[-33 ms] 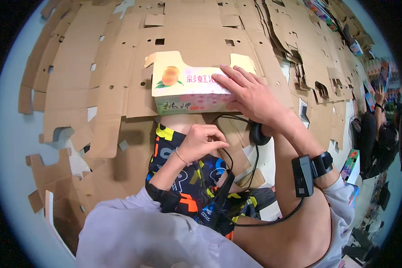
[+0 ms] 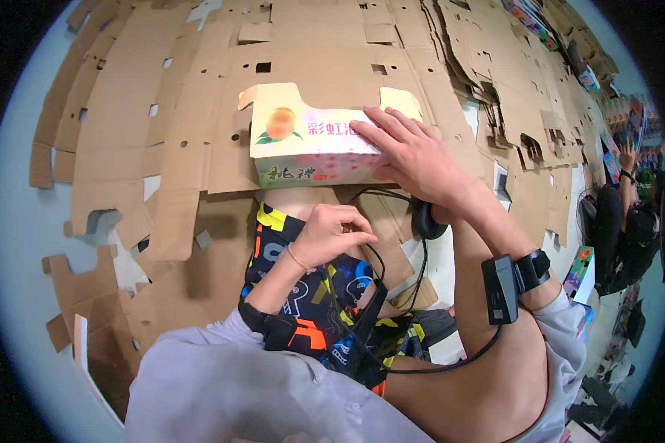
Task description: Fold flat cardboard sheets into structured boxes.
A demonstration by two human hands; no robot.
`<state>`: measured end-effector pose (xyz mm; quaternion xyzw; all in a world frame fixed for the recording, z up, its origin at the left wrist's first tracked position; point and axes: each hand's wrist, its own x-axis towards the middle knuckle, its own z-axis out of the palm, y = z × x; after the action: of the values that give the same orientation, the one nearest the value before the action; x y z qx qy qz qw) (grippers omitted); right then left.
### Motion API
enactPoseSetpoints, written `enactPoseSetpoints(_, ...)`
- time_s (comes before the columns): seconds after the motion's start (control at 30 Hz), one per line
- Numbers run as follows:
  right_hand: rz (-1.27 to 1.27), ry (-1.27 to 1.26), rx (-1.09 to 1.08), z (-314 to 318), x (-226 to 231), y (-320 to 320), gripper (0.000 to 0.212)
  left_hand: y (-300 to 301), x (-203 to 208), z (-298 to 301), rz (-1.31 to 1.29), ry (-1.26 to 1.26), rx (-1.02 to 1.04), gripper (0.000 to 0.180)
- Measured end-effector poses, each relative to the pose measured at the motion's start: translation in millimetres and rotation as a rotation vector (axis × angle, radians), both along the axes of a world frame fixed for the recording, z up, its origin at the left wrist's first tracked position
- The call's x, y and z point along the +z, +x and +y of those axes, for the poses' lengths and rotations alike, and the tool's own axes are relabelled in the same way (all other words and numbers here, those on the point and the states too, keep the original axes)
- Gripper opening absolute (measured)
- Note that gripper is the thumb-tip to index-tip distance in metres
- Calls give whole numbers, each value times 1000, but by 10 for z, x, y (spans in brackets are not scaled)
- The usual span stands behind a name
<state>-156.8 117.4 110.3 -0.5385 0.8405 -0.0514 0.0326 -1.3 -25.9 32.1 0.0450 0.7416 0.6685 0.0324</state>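
Observation:
A peach-printed cardboard carton (image 2: 288, 144), pale yellow and pink with a notched back edge, rests across my leg just at the edge of the brown cardboard. My right hand (image 2: 414, 159) lies over its right part, fingers stretched out on the upper panel and thumb against the front panel. It covers some of the printing. Nearer to me, my left hand (image 2: 332, 230) is closed, thumb and fingers together. A black cable (image 2: 379, 258) runs from beside its fingertips; whether they pinch it is hidden. Around my right wrist is a black strapped device (image 2: 501, 289).
Flattened brown cardboard sheets (image 2: 295, 52) with holes and torn edges cover the floor ahead and to the left. A round black object (image 2: 427, 220) sits below my right hand. Far right, another person (image 2: 628, 214) in dark clothing is near colourful boxes (image 2: 580, 275).

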Motion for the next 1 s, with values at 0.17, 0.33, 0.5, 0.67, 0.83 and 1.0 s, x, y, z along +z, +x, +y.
enactPoseSetpoints(0.17, 6, -1, 13, -7, -39, -12, 78, 2, -118, -60, -214, 299, 97, 17)
enactPoseSetpoints(0.33, -2, -31, 34, 8, -85, -53, 78, -88, -248, -211, -258, 948, 175, 25)
enactPoseSetpoints(0.5, 3, -149, 47, 15, -175, -67, 77, -97, -235, -263, -271, 1146, 187, 28)
enactPoseSetpoints(0.67, 3, -133, 41, -3, -176, -75, 76, -92, -271, -267, -198, 1205, 121, 30)
enactPoseSetpoints(0.83, 9, -60, 51, 32, -107, -80, 76, -102, -243, -236, -176, 1120, 117, 19)
enactPoseSetpoints(1.0, 46, -59, 53, -26, -124, -50, 78, -68, -176, -145, -192, 543, 134, 11)
